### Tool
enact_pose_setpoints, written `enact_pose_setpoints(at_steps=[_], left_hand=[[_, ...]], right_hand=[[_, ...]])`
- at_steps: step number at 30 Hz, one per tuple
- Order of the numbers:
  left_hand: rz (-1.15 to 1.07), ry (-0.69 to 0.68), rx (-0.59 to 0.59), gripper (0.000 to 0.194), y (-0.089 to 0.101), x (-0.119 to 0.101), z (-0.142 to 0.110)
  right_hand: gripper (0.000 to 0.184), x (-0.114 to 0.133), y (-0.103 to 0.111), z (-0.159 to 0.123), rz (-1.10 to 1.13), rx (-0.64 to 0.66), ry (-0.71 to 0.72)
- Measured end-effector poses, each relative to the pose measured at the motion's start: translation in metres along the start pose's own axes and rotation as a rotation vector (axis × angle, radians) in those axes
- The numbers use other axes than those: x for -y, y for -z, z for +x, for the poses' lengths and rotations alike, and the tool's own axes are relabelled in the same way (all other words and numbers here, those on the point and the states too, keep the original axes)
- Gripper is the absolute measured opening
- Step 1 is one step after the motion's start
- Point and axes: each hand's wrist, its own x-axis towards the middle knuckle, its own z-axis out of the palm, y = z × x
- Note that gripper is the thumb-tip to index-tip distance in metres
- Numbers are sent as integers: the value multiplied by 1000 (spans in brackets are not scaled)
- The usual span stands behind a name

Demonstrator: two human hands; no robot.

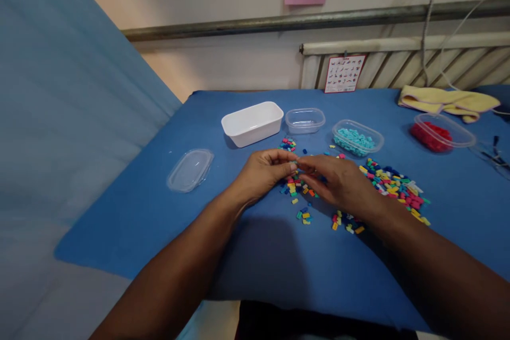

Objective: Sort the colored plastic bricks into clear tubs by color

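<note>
While both hands meet fingertip to fingertip, small coloured bricks [392, 183] lie scattered on the blue table [159, 207].
Head cam: left hand [265, 172] & right hand [338, 183] pinch together over the pile; what's btwn the fingers is too small to tell. Behind: white tub [252, 123], clear tub [305, 120], teal-brick tub [357, 138], red-brick tub [442, 132]; lid [190, 169] to the left.

Landmark: white tub [252, 123]. Lid [190, 170] left-front of it; empty container [305, 120] just right; two filled containers [357, 138] [444, 133] farther right; loose bricks [392, 183] right-front; hands [265, 172] [338, 180] meeting in front.
</note>
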Motion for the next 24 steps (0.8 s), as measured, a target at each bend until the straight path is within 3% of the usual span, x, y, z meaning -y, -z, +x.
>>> enact_pose_setpoints(at_steps=[3,8,24], left_hand=[[-77,57,36,35,-5,1,-2],[-117,88,-14,33,-9,3,-3],[-259,215,92,27,-11,12,-3]], right_hand=[[32,2,1,2,26,-12,-58],[18,2,3,4,6,-7,-8],[15,0,-3,3,-6,-11,37]])
